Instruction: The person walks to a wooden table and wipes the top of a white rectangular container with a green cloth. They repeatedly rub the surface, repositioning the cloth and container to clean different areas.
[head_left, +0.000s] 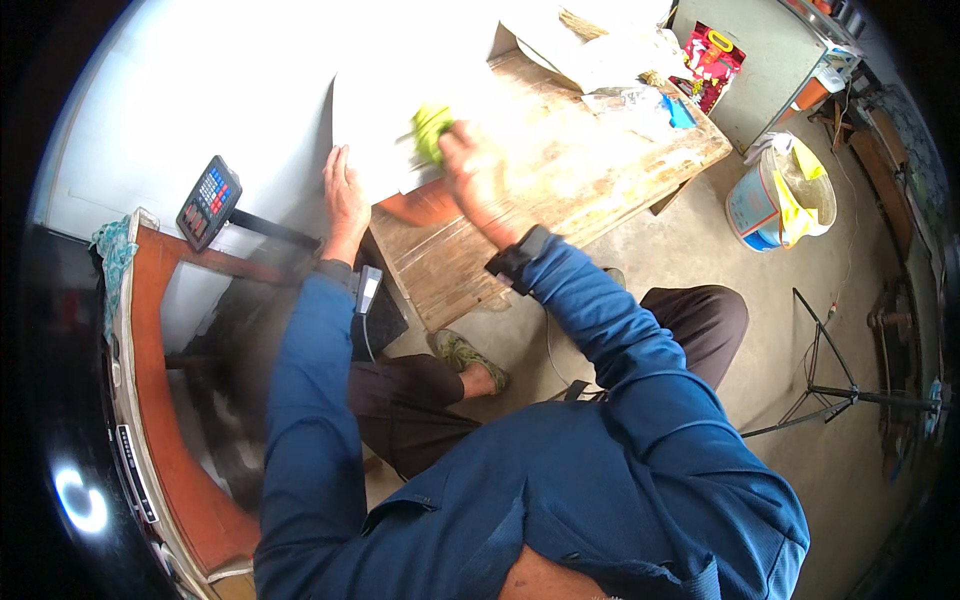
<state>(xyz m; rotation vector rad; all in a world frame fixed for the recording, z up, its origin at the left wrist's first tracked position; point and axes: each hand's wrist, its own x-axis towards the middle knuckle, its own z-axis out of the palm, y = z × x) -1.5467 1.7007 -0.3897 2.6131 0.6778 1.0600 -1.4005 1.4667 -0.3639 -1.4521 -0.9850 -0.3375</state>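
Note:
A white panel-like object (375, 142), washed out by glare, stands on the wooden table (442, 281) before me. My left hand (346, 196) holds its left edge, the fingers laid along the side and the thumb hidden. In my right hand (474, 176) is a crumpled yellow-green cloth (431, 133), pressed to or just above the panel's right part; blur hides the exact contact. Just below the panel an orange-brown blurred shape (424, 204) shows against the tabletop.
A scale display with keys (210, 202) stands on a black post at left, near an orange-brown wooden chair frame (154, 300). At right are a bucket (757, 199) with yellow cloth over its rim, a red bag (711, 67), and a black tripod stand (832, 391). Plastic wrapping (630, 101) lies on the table.

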